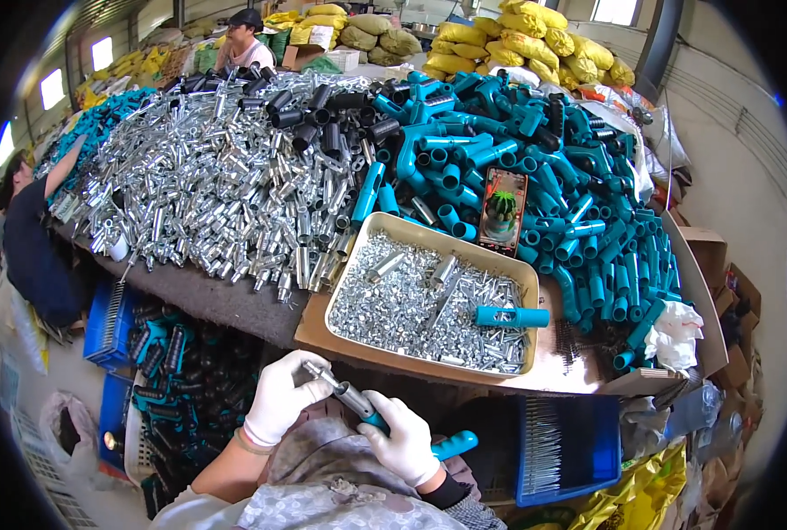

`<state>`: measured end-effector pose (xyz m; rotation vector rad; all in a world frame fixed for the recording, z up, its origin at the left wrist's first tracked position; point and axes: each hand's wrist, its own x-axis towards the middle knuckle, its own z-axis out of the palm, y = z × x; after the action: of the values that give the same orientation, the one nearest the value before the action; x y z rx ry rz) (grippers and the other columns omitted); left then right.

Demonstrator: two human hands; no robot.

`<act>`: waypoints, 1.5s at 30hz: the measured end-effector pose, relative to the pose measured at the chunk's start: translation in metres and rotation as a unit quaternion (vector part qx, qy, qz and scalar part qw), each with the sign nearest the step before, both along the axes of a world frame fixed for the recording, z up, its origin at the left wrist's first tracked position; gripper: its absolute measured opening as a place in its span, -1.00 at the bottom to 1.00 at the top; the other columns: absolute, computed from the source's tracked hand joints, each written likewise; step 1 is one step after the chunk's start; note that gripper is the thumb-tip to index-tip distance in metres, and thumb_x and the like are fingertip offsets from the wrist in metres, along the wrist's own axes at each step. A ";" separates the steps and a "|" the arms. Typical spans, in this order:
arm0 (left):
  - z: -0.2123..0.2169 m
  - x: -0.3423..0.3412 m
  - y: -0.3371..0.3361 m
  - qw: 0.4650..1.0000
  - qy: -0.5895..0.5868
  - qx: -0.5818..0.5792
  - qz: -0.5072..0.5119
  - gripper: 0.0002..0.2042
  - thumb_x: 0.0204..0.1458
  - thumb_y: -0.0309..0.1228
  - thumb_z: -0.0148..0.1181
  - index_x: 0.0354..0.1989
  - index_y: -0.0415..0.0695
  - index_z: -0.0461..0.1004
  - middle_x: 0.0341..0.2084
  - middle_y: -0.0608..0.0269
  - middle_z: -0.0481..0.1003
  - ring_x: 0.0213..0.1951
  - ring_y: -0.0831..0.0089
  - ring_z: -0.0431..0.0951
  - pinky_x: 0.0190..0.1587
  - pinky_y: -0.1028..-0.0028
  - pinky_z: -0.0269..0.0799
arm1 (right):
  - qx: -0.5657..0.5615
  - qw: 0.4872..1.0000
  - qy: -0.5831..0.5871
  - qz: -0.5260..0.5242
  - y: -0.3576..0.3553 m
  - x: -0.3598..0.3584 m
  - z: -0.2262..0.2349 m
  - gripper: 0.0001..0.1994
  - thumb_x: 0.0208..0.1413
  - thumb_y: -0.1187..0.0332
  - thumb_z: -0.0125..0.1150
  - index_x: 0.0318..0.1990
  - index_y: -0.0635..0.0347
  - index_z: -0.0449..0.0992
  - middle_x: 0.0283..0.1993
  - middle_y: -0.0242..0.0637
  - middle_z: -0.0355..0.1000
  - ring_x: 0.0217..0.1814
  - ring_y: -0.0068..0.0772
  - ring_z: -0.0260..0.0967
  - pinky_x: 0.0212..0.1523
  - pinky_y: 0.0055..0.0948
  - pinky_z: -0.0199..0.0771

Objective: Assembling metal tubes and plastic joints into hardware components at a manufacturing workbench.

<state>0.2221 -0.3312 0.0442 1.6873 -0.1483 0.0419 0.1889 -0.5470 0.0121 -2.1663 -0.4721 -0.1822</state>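
Note:
Both of my hands wear white gloves and meet above my lap. My left hand [280, 399] pinches a small silver metal shaft [321, 374] at the mouth of a grey metal tube [354, 402]. Whether the shaft's tip sits inside the tube I cannot tell. Wrapped in my right hand [404, 443] is a teal handle [454, 444], its rounded end poking out past the palm and the metal tube at its other end. Beyond my hands, a cream tray [330, 322] holds many small metal pieces, with a teal tube [513, 316] lying across its right side.
Silver metal parts [208, 185] are heaped at left, teal handles [579, 212] at right. A phone [503, 212] rests among the handles. Blue bins [579, 442] stand below the table's edge. One co-worker [35, 238] reaches in at left; another person [245, 49] is behind the heap.

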 end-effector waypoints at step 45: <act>0.043 -0.004 0.010 0.935 -0.002 -0.041 -0.353 -0.65 0.09 -0.47 0.35 0.03 -0.33 0.50 -0.04 0.06 0.56 -0.02 0.37 0.57 0.05 0.34 0.49 | 0.296 0.844 0.389 0.222 -0.023 -0.011 0.010 -0.70 0.21 0.31 0.23 -0.01 0.35 0.57 -0.43 -0.41 0.40 -0.41 -0.61 0.30 -0.34 -0.49 0.37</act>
<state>0.2185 -0.3214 0.0874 1.4662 -0.7372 -0.4816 0.1780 -0.5697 0.0224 -1.3077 -0.3544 0.7060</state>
